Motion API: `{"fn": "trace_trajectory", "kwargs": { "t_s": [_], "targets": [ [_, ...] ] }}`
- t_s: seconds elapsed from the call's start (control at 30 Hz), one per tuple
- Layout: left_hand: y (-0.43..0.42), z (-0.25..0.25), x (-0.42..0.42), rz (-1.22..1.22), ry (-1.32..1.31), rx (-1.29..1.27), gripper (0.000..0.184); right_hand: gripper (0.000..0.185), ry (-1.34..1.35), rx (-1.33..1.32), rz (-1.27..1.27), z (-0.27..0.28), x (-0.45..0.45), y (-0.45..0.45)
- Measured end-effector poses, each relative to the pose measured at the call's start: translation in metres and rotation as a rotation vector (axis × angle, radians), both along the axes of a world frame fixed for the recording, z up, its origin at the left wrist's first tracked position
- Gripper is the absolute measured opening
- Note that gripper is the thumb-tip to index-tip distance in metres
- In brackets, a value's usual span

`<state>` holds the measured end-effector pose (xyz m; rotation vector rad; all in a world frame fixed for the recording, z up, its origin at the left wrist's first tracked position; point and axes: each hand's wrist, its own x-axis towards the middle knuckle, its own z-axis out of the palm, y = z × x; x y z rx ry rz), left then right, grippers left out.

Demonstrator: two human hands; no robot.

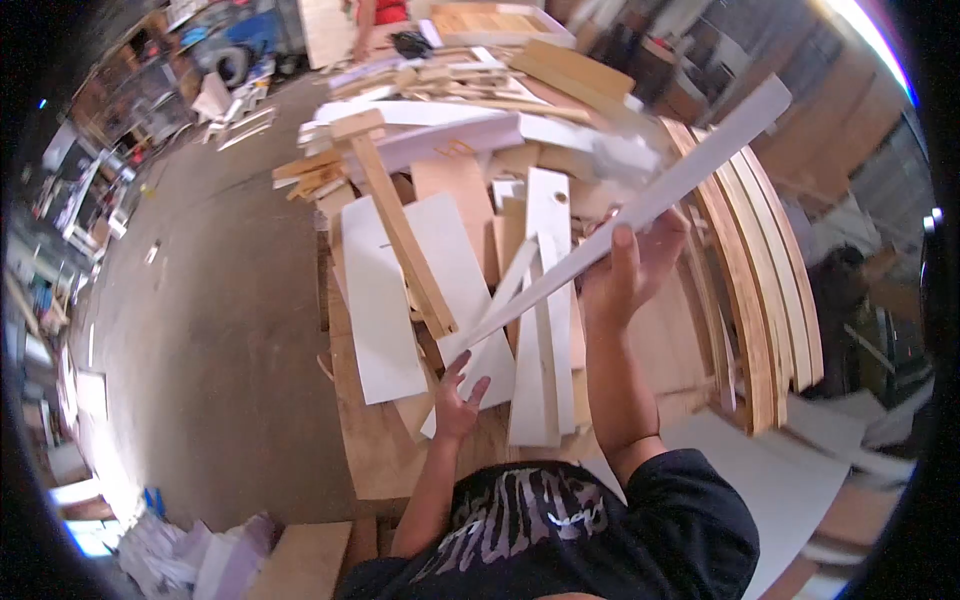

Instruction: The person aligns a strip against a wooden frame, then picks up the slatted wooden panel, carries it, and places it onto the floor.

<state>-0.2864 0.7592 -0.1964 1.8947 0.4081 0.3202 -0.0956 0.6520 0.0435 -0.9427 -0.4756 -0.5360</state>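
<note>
My right hand [645, 262] is closed around a long, narrow white strip of board [700, 155], its thumb lying along the near side. The strip slants from the upper right down toward my left hand [460, 402], which is open with fingers spread just below the strip's lower end. I cannot tell whether the left fingertips touch it. Beneath the hands lie white panels [382, 310] and a white board with a hole [547, 215]. A wooden T-shaped piece [400, 225] rests across the panels, left of the strip.
Wood offcuts [450, 80] pile up at the table's far end. Several long wooden planks [755, 280] stand along the right side. A large white sheet [750, 490] lies near my right elbow. Bare floor [220, 330] runs along the left. Part of another person [378, 12] shows at the top.
</note>
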Motion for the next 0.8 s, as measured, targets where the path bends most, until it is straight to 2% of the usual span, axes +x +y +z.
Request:
{"fn": "trace_trajectory", "kwargs": {
  "t_s": [0.03,0.07,0.1,0.17,0.2,0.23,0.27,0.3,0.4,0.47,0.53,0.57,0.6,0.63,0.67,0.7,0.73,0.8],
  "targets": [
    [-0.001,0.002,-0.003,0.026,-0.158,-0.406,0.049,0.056,0.074,0.06,0.087,-0.003,-0.023,-0.009],
    [-0.005,0.004,-0.01,0.057,-0.289,-0.823,0.049,0.056,0.099,0.052,0.02,-0.008,-0.046,-0.014],
    [0.001,0.012,-0.021,-0.093,-0.368,-1.022,0.049,0.058,0.089,0.11,0.0,-0.013,-0.067,-0.018],
    [0.005,0.003,-0.049,0.051,-0.188,-1.261,0.049,0.06,0.077,0.165,-0.093,-0.024,-0.109,-0.037],
    [0.009,-0.006,-0.063,0.131,-0.127,-1.395,0.049,0.064,0.116,0.183,-0.04,-0.031,-0.131,-0.045],
    [0.009,-0.003,-0.073,0.093,-0.08,-1.395,0.049,0.068,0.153,0.206,0.022,-0.039,-0.152,-0.051],
    [0.01,0.003,-0.084,0.16,0.012,-1.433,0.048,0.075,0.135,0.241,0.092,-0.05,-0.17,-0.061],
    [0.011,0.006,-0.095,0.232,0.104,-1.463,0.048,0.076,0.148,0.199,0.048,-0.048,-0.189,-0.065],
    [0.021,-0.014,-0.122,0.057,0.215,-1.392,0.045,0.073,0.114,0.179,-0.058,-0.054,-0.227,-0.079],
    [0.02,-0.009,-0.134,0.037,0.272,-1.327,0.044,0.068,0.219,0.334,-0.101,-0.057,-0.244,-0.096],
    [0.01,0.013,-0.134,-0.006,0.422,-1.187,0.042,0.07,0.191,0.386,-0.116,-0.077,-0.254,-0.122],
    [0.005,0.02,-0.135,-0.062,0.466,-1.066,0.042,0.073,0.224,0.408,-0.217,-0.083,-0.257,-0.135],
    [-0.003,0.023,-0.132,-0.07,0.464,-1.055,0.042,0.076,0.256,0.43,-0.314,-0.091,-0.257,-0.151],
    [-0.012,0.026,-0.128,-0.137,0.597,-0.942,0.043,0.079,0.304,0.358,-0.378,-0.104,-0.258,-0.171],
    [-0.017,0.031,-0.127,-0.204,0.738,-0.812,0.044,0.074,0.345,0.488,-0.421,-0.119,-0.256,-0.187],
    [-0.028,0.033,-0.129,-0.282,0.709,-0.625,0.049,0.07,0.448,0.495,-0.5,-0.124,-0.254,-0.199],
    [-0.039,0.03,-0.126,-0.309,0.714,-0.592,0.049,0.066,0.547,0.504,-0.577,-0.129,-0.252,-0.211],
    [-0.057,0.018,-0.123,-0.533,0.611,-0.335,0.044,0.06,0.64,0.629,-0.57,-0.138,-0.25,-0.231]
  ]
}}
